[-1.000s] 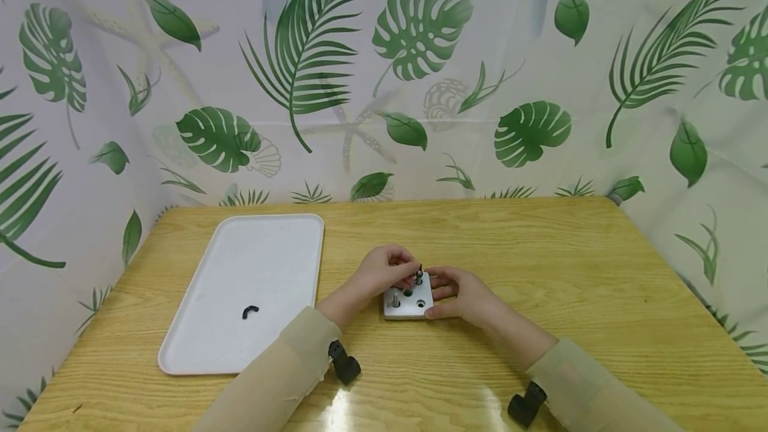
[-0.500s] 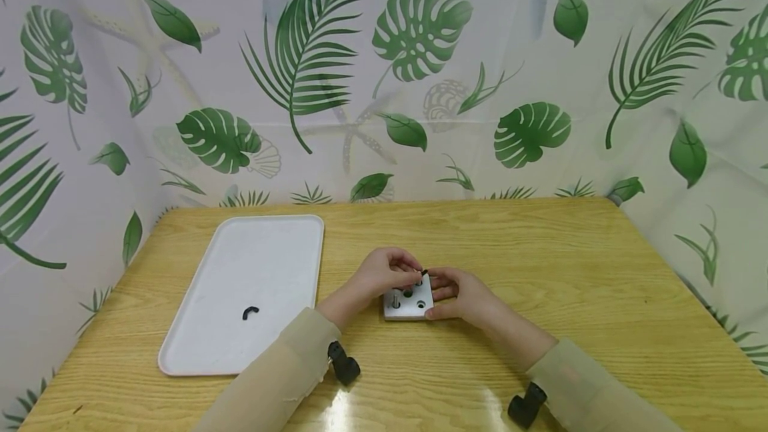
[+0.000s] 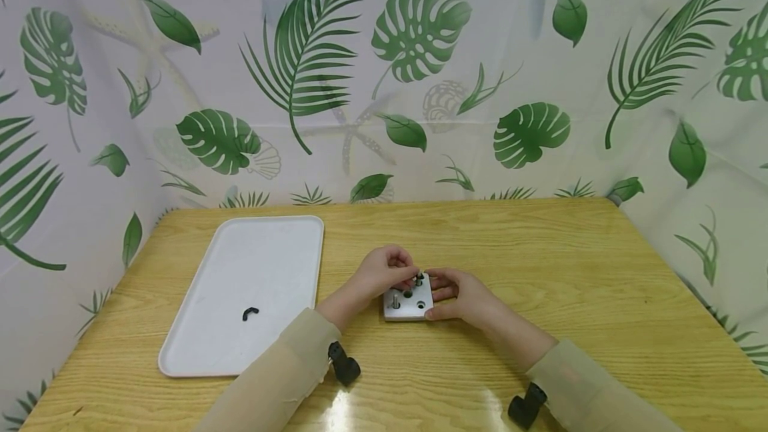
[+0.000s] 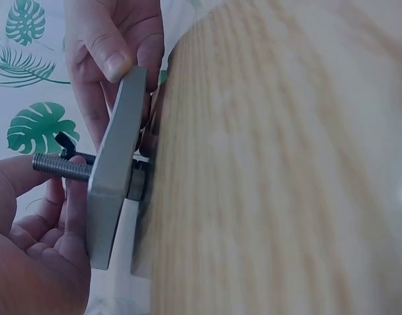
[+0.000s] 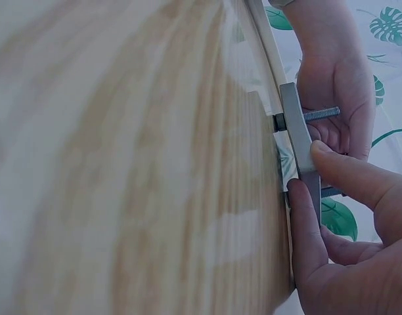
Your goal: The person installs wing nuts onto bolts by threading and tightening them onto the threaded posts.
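A silvery metal plate (image 3: 409,309) with several holes lies at mid-table, bolts standing up through it. My right hand (image 3: 471,297) grips its right edge, thumb on top and fingers along the side and underneath. On the far bolt sits a black wing nut (image 4: 67,143), which my left hand (image 3: 379,273) pinches between thumb and forefinger; the fingertips partly cover it. A second threaded bolt (image 4: 60,167) rises bare at the near left. In the right wrist view, bolt heads (image 5: 278,123) show under the plate, which rides slightly above the tabletop.
Left of the plate lies a white tray (image 3: 270,252) with one more black wing nut (image 3: 250,313) on it. The wooden table (image 3: 540,252) meets a leaf-printed cloth (image 3: 456,152) at its back and sides.
My left fingers closed over the far bolt's top, then drew back slightly. The wing nut's wings have turned, now showing lower around the bolt. My right hand and the plate stay put.
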`<state>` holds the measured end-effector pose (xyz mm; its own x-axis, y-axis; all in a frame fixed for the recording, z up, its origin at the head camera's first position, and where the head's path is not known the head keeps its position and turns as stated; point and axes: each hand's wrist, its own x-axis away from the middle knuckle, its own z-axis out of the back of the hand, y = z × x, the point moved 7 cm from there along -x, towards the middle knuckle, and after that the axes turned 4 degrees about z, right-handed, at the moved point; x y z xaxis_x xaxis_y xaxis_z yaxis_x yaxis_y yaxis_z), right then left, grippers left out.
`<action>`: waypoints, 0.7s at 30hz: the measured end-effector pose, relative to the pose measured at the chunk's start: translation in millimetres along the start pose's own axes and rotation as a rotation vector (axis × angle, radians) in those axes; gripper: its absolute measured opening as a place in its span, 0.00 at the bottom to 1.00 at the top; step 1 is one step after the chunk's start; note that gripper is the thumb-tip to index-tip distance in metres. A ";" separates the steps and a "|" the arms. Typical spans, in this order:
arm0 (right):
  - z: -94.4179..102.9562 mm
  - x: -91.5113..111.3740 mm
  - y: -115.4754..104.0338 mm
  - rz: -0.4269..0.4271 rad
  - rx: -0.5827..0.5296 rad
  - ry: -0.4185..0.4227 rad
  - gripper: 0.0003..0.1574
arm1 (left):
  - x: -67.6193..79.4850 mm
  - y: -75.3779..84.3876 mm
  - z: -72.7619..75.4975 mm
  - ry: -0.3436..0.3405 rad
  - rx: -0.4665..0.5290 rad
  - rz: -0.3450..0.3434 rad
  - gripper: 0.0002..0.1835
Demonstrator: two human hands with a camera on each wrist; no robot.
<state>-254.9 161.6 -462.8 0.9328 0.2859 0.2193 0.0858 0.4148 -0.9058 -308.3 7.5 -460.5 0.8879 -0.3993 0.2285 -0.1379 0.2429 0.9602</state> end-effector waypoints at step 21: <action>-0.4 0.7 -2.2 0.007 0.010 0.001 0.52 | 0.7 2.0 -1.2 -0.035 -0.057 -0.008 0.12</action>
<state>-254.3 160.6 -460.8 0.9336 0.2880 0.2129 0.0761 0.4213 -0.9037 -307.5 8.7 -458.7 0.8726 -0.4322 0.2274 -0.1050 0.2888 0.9516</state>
